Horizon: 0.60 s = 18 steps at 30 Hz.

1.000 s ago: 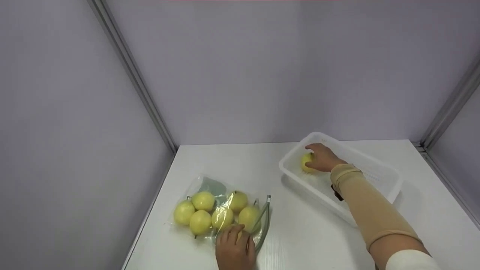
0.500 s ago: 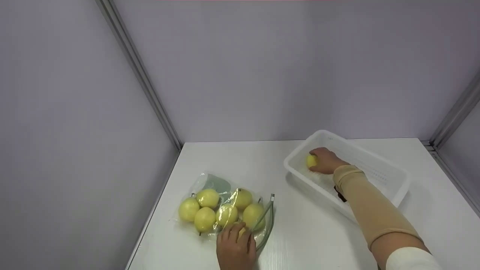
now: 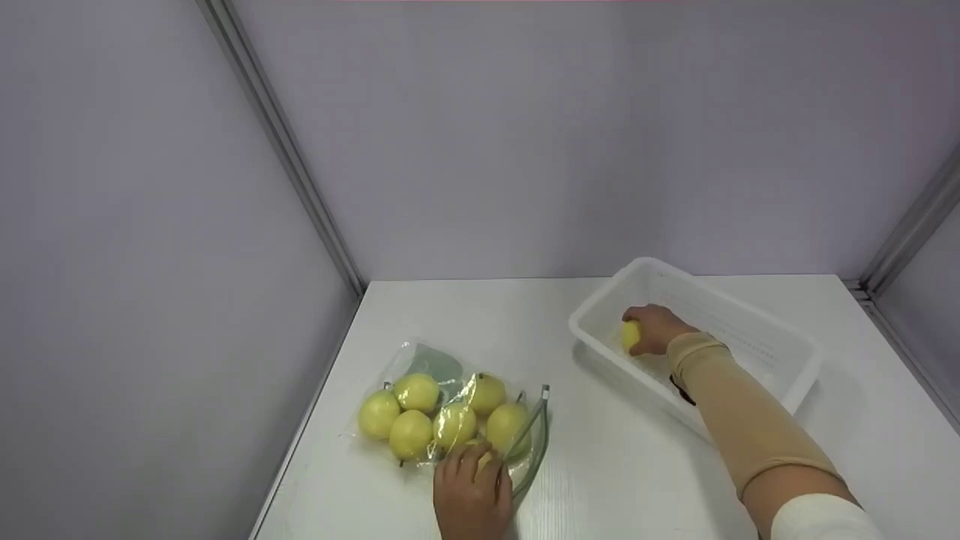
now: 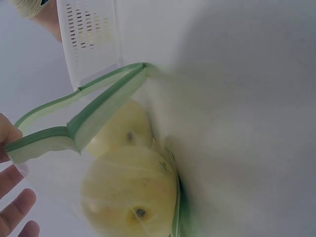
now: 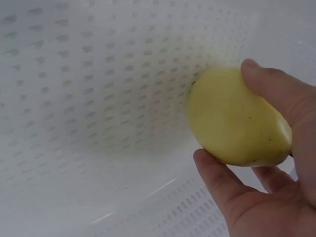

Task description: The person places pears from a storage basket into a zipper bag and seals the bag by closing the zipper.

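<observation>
Inside the white plastic basket (image 3: 616, 365), my right hand (image 3: 657, 328) grips a yellow pear (image 3: 631, 336). The right wrist view shows the thumb on one side of that pear (image 5: 237, 116) and fingers on the other, close to the perforated basket surface. My left hand (image 3: 472, 491) is at the near edge of a clear zip bag (image 3: 439, 367) holding several pears (image 3: 411, 435). In the left wrist view its fingers (image 4: 17, 212) pinch the bag's green zip edge (image 4: 101, 108), and the mouth stands apart. Part of the bag is hidden under the left hand.
The bag lies on the left of the white table (image 3: 600, 465), and the basket stands at the back right, turned at an angle. Grey panels (image 3: 480, 135) enclose the back and sides. The right forearm crosses the basket's near wall.
The right hand's fingers have closed round the pear, and hand and pear have shifted slightly nearer within the basket. The left hand stays at the bag. The head view has shifted a little.
</observation>
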Motion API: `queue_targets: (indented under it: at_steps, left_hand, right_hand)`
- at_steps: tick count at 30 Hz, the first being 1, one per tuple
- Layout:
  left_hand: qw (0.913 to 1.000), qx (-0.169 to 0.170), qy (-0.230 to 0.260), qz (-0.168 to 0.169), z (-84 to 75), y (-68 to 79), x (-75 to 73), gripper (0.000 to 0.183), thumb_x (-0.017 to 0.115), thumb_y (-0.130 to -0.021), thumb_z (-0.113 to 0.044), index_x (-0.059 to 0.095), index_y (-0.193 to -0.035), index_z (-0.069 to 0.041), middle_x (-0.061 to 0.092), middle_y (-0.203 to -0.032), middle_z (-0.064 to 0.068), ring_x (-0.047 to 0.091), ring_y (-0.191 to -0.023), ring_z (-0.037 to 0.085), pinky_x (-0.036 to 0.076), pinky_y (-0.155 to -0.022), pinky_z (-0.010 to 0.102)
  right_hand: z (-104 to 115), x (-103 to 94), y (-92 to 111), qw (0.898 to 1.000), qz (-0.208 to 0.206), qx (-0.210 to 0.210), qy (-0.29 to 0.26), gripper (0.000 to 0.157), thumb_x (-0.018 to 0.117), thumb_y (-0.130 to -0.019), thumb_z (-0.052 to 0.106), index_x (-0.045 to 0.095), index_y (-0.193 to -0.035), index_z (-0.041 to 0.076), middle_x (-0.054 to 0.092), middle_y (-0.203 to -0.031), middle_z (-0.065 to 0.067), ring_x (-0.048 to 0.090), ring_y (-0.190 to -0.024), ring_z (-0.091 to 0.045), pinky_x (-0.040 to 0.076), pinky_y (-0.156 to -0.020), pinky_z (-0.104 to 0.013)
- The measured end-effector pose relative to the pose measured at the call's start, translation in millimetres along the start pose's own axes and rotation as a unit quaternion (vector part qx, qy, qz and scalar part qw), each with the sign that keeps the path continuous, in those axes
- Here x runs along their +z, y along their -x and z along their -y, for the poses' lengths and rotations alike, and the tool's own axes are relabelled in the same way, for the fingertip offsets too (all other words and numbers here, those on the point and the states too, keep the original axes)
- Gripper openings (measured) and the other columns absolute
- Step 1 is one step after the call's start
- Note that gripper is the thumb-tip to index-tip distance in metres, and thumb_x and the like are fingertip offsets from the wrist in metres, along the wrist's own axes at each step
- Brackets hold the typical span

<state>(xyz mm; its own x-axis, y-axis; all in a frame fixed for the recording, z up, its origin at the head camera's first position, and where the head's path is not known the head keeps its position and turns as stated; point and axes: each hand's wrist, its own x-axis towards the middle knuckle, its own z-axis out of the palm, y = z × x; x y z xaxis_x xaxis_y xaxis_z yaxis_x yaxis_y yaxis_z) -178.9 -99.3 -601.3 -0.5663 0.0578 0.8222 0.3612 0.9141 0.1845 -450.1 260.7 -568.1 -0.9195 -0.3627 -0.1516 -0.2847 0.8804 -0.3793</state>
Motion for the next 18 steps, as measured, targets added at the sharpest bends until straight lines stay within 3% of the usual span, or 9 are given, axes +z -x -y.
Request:
queue_targets:
  at_steps: [7,13,18]
  left_hand:
    - [1.0,0.003,0.008,-0.005,0.1,-0.2,7.2,0.005,0.073,-0.066,-0.02,0.071,-0.07,-0.017,0.069,-0.091,-0.003,0.062,-0.089,0.021,0.047,-0.073,0.043]
    - [0.9999,0.004,0.013,-0.004,1.2,-1.2,12.5,0.005,0.07,-0.069,-0.019,0.071,-0.073,-0.017,0.069,-0.092,-0.001,0.063,-0.089,0.022,0.046,-0.073,0.044]
    - [1.0,0.003,0.009,0.002,1.6,-2.5,16.8,0.005,0.069,-0.071,-0.02,0.071,-0.075,-0.018,0.069,-0.092,-0.002,0.063,-0.089,0.022,0.047,-0.072,0.043]
  right_hand:
    - [-9.7,3.8,6.6,0.999,-0.032,-0.005,0.02,0.063,0.083,-0.071,0.027,0.057,-0.124,0.005,0.062,-0.112,-0.019,0.057,-0.101,-0.035,0.048,-0.084,-0.051]
    - [7.2,-15.4,23.1,0.998,-0.068,0.001,-0.013,0.065,0.08,-0.074,0.029,0.055,-0.129,0.006,0.061,-0.117,-0.02,0.056,-0.102,-0.035,0.047,-0.081,-0.049]
    - [24.9,-39.7,31.1,0.993,-0.114,-0.025,-0.036,0.065,0.082,-0.073,0.028,0.056,-0.129,0.011,0.06,-0.118,-0.014,0.056,-0.104,-0.031,0.047,-0.083,-0.05]
